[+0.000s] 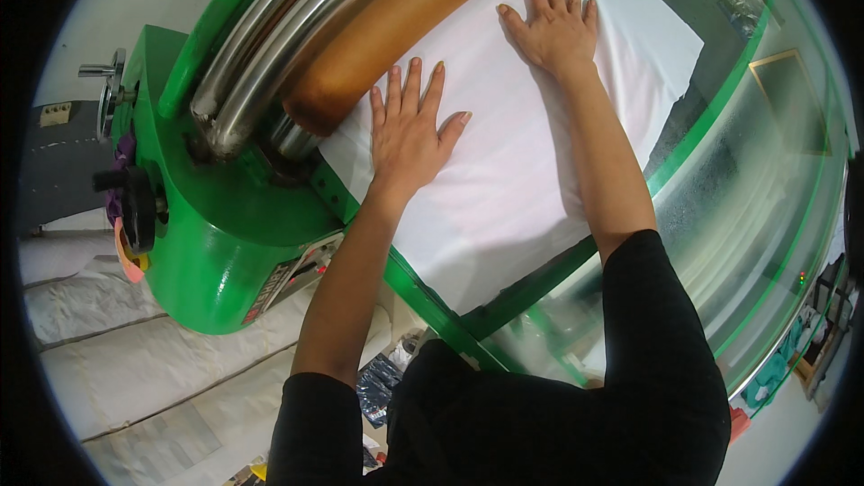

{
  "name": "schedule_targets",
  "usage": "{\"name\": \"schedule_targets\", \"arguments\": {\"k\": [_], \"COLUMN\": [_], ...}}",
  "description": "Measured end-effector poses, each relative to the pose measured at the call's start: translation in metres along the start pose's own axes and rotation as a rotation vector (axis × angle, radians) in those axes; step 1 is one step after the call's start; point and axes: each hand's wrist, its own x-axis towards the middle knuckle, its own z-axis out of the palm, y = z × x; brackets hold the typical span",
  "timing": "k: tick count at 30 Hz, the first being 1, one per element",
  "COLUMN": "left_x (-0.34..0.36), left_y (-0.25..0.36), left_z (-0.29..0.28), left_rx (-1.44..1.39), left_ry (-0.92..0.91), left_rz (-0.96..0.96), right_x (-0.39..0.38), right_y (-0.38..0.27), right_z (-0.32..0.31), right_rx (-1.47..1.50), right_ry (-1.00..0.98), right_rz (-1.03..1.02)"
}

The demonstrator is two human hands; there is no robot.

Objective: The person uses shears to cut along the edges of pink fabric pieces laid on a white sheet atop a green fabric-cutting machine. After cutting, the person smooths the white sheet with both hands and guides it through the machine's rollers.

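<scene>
A white sheet of fabric (504, 171) lies over the bed of a green roller machine, its far edge against a brown padded roller (396, 27). My left hand (409, 130) rests flat on the fabric close to the roller's left end, fingers spread. Farther right and higher up, my right hand (555, 29) also presses flat on the cloth with its fingers apart. Neither hand grips anything. Soft wrinkles show in the cloth near the right hand. The near corner of the fabric reaches the green frame (432, 306) of the bed.
Shiny metal rollers (270, 54) run beside the brown one. On the left, a green housing (225, 234) carries a black handwheel (138, 207) and a metal crank wheel (110, 94). A glass-like panel (720, 234) stretches along the right. Pale wrapped rolls (153, 369) lie at lower left.
</scene>
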Motion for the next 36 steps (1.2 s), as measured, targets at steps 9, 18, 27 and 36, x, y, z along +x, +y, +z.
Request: {"name": "schedule_targets", "arguments": {"k": [9, 18, 27, 36], "left_x": [-0.018, -0.053, -0.055, -0.056], "left_y": [0.027, 0.06, 0.063, 0.061], "left_z": [0.002, -0.006, -0.012, -0.017], "left_rx": [0.003, 0.001, -0.014, -0.044], "left_ry": [0.037, -0.024, -0.058, -0.066], "left_rz": [-0.111, -0.039, -0.031, -0.034], "right_x": [0.001, -0.058, -0.064, -0.065], "right_y": [0.001, 0.061, 0.075, 0.074], "right_z": [-0.006, -0.033, -0.035, -0.031], "right_rx": [0.029, 0.112, 0.058, 0.007], "right_ry": [0.031, 0.007, 0.026, 0.025], "right_rz": [-0.035, -0.12, -0.1, -0.138]}}
